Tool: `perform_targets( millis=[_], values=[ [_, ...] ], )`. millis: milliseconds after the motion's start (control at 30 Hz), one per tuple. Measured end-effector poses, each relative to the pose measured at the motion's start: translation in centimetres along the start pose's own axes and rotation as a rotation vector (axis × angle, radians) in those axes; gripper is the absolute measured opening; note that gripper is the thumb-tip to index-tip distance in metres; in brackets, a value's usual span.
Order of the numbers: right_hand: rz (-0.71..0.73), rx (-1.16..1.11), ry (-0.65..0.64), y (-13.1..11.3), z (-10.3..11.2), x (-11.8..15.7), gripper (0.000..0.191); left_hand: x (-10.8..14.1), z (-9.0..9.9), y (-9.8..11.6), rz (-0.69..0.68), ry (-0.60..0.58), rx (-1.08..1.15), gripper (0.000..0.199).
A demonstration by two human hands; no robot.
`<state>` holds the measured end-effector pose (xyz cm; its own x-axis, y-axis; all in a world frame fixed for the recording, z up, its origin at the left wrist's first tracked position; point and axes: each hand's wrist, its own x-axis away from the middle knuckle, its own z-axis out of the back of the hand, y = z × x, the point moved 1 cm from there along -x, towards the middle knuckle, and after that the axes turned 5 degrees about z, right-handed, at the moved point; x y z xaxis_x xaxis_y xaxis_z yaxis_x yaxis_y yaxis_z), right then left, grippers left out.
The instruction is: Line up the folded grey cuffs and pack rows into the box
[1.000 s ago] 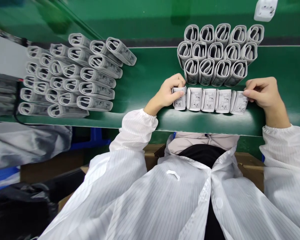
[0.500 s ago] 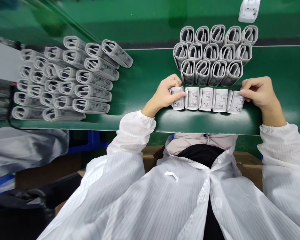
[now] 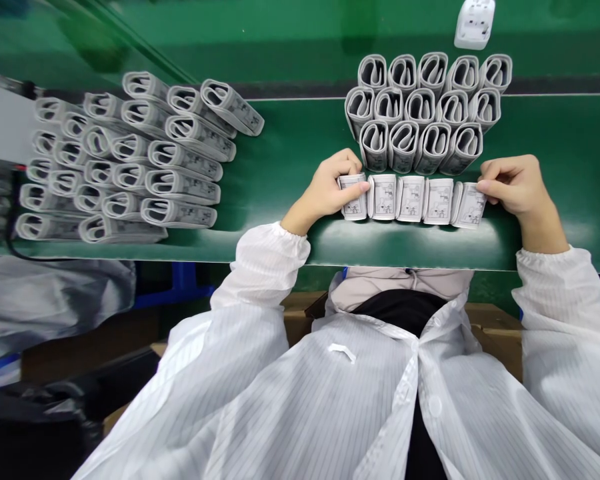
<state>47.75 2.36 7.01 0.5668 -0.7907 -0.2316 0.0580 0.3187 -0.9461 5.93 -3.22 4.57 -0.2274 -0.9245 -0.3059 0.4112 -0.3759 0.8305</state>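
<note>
A row of several folded printed paper leaflets (image 3: 409,199) lies on the green work surface in front of me, drawings facing up. My left hand (image 3: 336,183) is closed on the leftmost folded leaflet (image 3: 353,203), thumb over its top face and fingers behind it. At the other end, my right hand (image 3: 513,183) pinches the edge of the rightmost folded leaflet (image 3: 469,205) between thumb and fingers. Just beyond the row stand rolled-fold leaflets (image 3: 420,113) in three rows, their coiled ends showing.
To the left, a larger group of folded leaflets (image 3: 183,190) lies stacked in staggered rows. A white power socket (image 3: 475,25) sits at the back. The green bench (image 3: 275,160) has its front edge near my body. A dark cable (image 3: 11,230) hangs at the far left.
The view has shifted slightly, so the bench items sit a little further left. Both hands keep the same hold on the ends of the row.
</note>
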Motion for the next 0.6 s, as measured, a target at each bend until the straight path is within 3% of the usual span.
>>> perform_targets(
  millis=[600],
  values=[
    [-0.086,0.059,0.024,0.36,0.03,0.14,0.060,0.01,0.08,0.22,-0.008,-0.025,-0.023,0.071]
  ],
)
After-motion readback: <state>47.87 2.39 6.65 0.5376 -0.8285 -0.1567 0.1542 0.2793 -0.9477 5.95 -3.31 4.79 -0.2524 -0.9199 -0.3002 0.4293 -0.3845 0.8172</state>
